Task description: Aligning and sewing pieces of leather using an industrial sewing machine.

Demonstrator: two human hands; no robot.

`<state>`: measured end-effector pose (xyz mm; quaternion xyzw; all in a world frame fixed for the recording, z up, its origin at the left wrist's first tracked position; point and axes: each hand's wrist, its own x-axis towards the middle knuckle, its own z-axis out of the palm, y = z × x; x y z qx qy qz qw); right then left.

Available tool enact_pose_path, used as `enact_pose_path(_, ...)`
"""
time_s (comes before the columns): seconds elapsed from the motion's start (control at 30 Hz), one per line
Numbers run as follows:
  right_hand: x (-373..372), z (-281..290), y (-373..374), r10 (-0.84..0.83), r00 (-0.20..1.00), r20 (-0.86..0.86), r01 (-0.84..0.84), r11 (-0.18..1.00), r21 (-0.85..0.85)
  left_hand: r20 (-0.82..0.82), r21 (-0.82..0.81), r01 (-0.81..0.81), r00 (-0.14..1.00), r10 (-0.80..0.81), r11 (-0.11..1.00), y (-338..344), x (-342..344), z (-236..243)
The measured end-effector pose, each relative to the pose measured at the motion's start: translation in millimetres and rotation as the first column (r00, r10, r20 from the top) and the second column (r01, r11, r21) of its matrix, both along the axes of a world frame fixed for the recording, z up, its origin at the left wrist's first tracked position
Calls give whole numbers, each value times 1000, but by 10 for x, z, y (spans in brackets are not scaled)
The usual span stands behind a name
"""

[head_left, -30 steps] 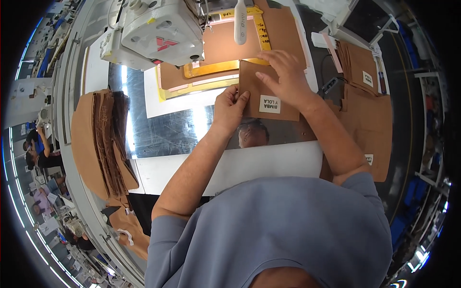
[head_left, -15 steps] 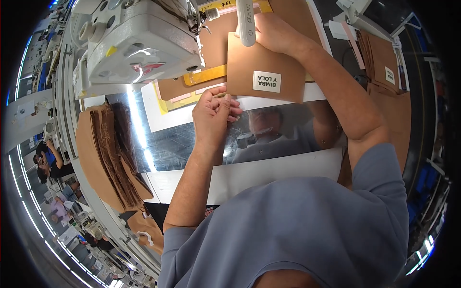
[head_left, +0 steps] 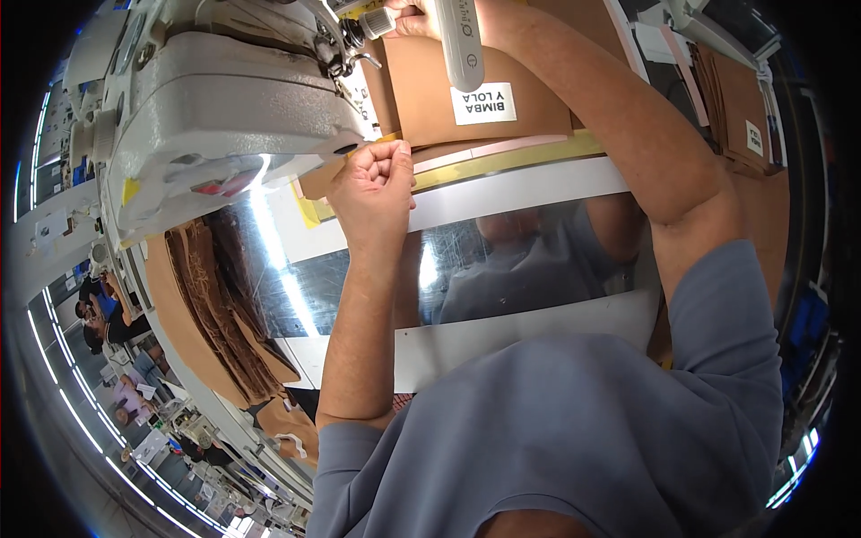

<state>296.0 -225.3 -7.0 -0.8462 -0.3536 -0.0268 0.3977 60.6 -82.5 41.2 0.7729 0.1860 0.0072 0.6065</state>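
My left hand [head_left: 372,188] is closed, fingertips curled at the yellow frame [head_left: 529,154], just below the left corner of a brown panel [head_left: 529,99] with a white label [head_left: 482,101]; what it grips is hidden. My right hand [head_left: 414,20] reaches over to the panel's far edge with bent fingers on it, partly hidden behind an upright white oblong fitting [head_left: 462,54]. The panel lies over the frame and pink strips, beside the sewing machine's needle assembly [head_left: 354,45].
A white sewing machine head [head_left: 215,99] fills the upper left. Brown piece stacks lie at left [head_left: 193,296] and right [head_left: 735,125]. A shiny metal plate [head_left: 511,287] spans the near tabletop. Co-workers [head_left: 103,314] sit along the far left.
The labelled panel has moved away from me, toward the needle. My right hand has moved up to its far edge. My left hand has shifted left and up, beside the machine head.
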Motion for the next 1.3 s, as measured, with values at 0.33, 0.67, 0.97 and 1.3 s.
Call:
enact_pose_path(0.33, 22, 83, 329, -29, 997, 78, 34, 998, -59, 332, 649, -98, 929, -166, 755, 152, -7, -223)
enact_pose_path(0.67, -26, 183, 338, -6, 996, 86, 21, 984, -175, 231, 925, -19, 822, -520, 380, 345, 61, -144)
enact_pose_path(0.97, -75, -121, 447, -117, 976, 184, 136, 987, -90, 61, 981, 58, 817, -573, 187, 408, 113, -56)
enact_pose_path(1.3, 311, -239, 930, -269, 914, 304, 278, 960, 15, 37, 977, 105, 780, -625, 188, 370, 191, -120)
